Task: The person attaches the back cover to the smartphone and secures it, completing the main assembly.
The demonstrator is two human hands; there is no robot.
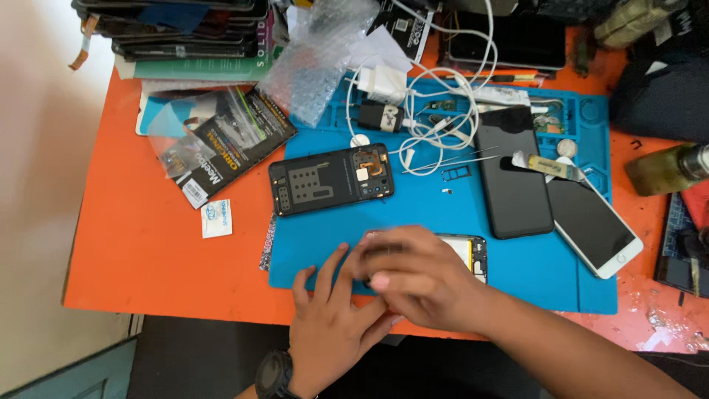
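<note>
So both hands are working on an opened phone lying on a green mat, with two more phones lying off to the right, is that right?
Not quite: the mat is blue, not green, as the head view shows. The rest holds: the left hand and right hand cover an opened phone on it, and a black phone and a white-framed phone lie to the right.

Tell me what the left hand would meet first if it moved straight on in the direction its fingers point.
The left hand points up and away across the blue rubber work mat. Probably it would first meet the black opened phone back with exposed parts; depth is unclear.
</note>
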